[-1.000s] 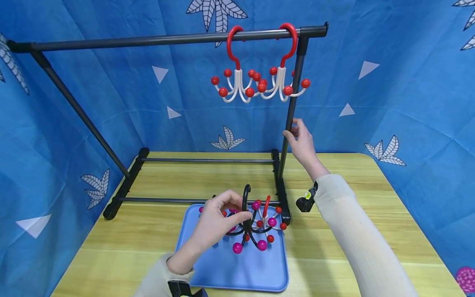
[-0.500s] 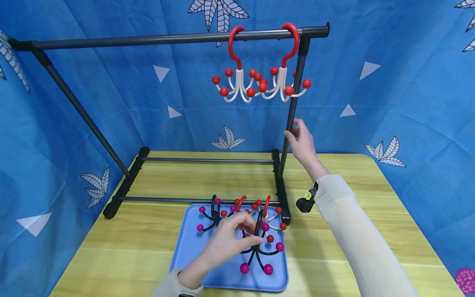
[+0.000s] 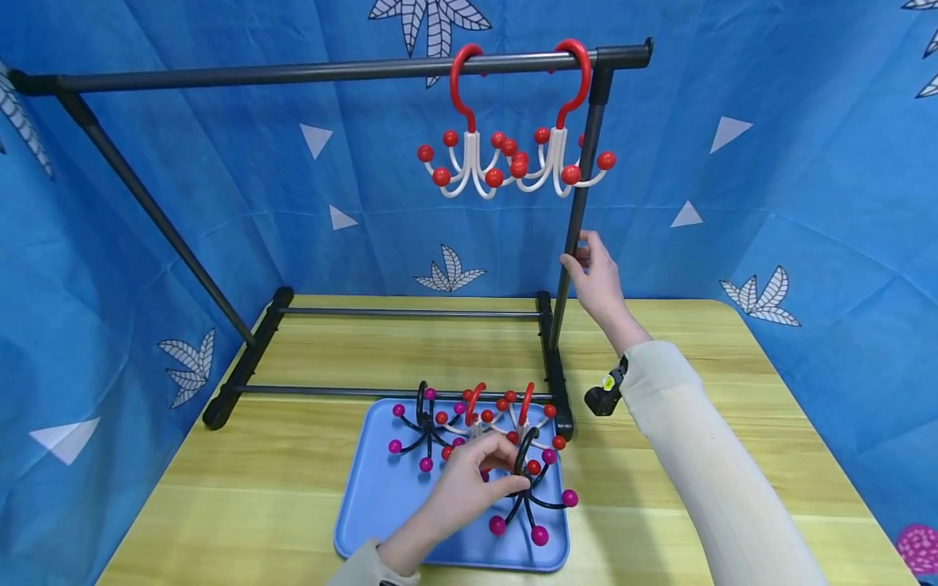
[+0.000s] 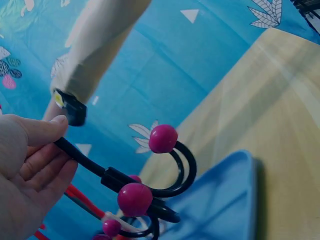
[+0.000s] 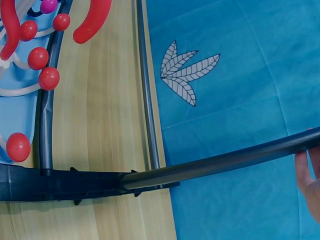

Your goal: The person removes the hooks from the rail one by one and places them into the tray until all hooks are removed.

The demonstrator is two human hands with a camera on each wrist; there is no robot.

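My left hand [image 3: 472, 482] pinches a black multi-arm hook [image 3: 527, 489] with pink ball tips by its curved stem, low over the front right of the blue tray [image 3: 392, 521]. Thumb and fingers meet on that stem in the left wrist view, where the hook [image 4: 117, 180] tilts. Behind it in the tray stand another black hook [image 3: 426, 423] and two white hooks with red tops, partly hidden. With thumb and fingers around it, my right hand [image 3: 598, 283] holds the right post [image 3: 578, 212] of the black rack. Only its fingers show in the right wrist view.
Two red-and-white hooks, a left one [image 3: 471, 155] and a right one [image 3: 558, 150], hang side by side near the right end of the rack's top bar [image 3: 293, 76]. The lower crossbar [image 3: 330, 391] runs just behind the tray. Blue patterned cloth surrounds the wooden table [image 3: 220, 505].
My left hand has carried the black hook down and to the right, towards the tray's front right, uncovering the other hooks behind. The right hand stays on the post.
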